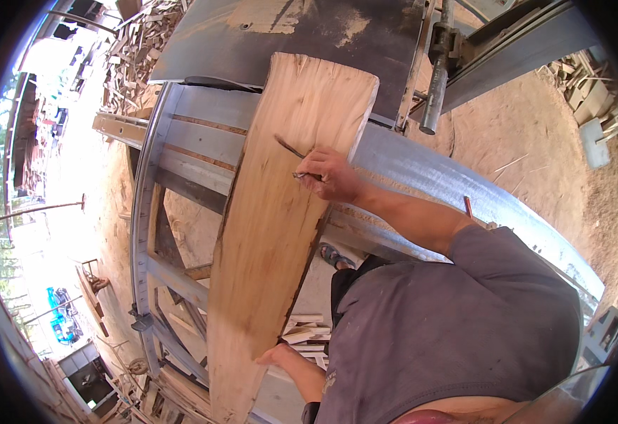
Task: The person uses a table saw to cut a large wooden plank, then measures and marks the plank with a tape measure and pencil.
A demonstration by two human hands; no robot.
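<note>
A long, pale wooden plank (266, 219) with rough dark edges lies across the metal frame of a machine. Over its upper half, my right hand (328, 177) is closed round a small, slim dark tool (298, 175) with a shiny end; its exact kind is hard to make out. A thin dark curved piece or mark (289, 146) shows on the wood just beyond those fingers. Lower down, my left hand (275, 355) grips the plank's near edge, and some of its fingers are hidden.
The dark machine table (323, 35) lies under the plank's far end, with a metal bar (434, 92) at its right. A grey metal rail (422, 162) runs toward my body. Wood scraps (136, 60) are heaped at the upper left. A sandalled foot (337, 256) stands below.
</note>
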